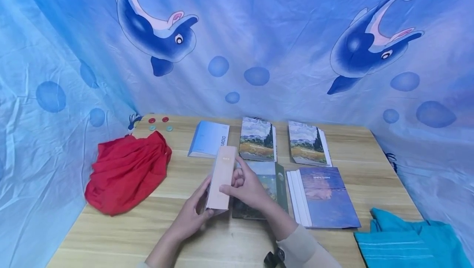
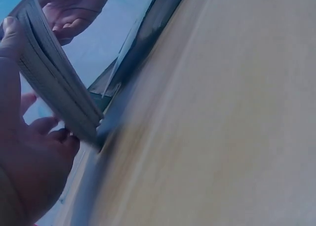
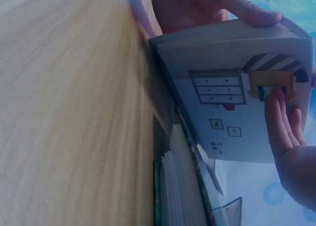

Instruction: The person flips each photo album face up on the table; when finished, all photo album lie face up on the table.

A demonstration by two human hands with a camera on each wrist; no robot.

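Both hands hold a thick photo album (image 1: pixel 222 177) up on edge over the table, its pale pink spine facing the head camera. The left hand (image 1: pixel 190 216) grips its lower left end, thumb at the bottom corner. My right hand (image 1: pixel 249 185) has its thumb on the spine and its fingers against the right cover. In the right wrist view that cover (image 3: pixel 212 122) shows a drawn chest of drawers and small framed pictures. The left wrist view shows the page edges (image 2: pixel 54 72). Just behind the right hand lies a dark green painted album (image 1: pixel 255 208), partly hidden by the forearm.
A blue album (image 1: pixel 211 136) and two landscape-covered albums (image 1: pixel 255 140) lie at the back, and a purple-blue album (image 1: pixel 329 198) at the right. Red cloth (image 1: pixel 129 173) is on the left, teal cloth (image 1: pixel 411 239) at the right front. Several red and teal discs (image 1: pixel 165 119) sit back left.
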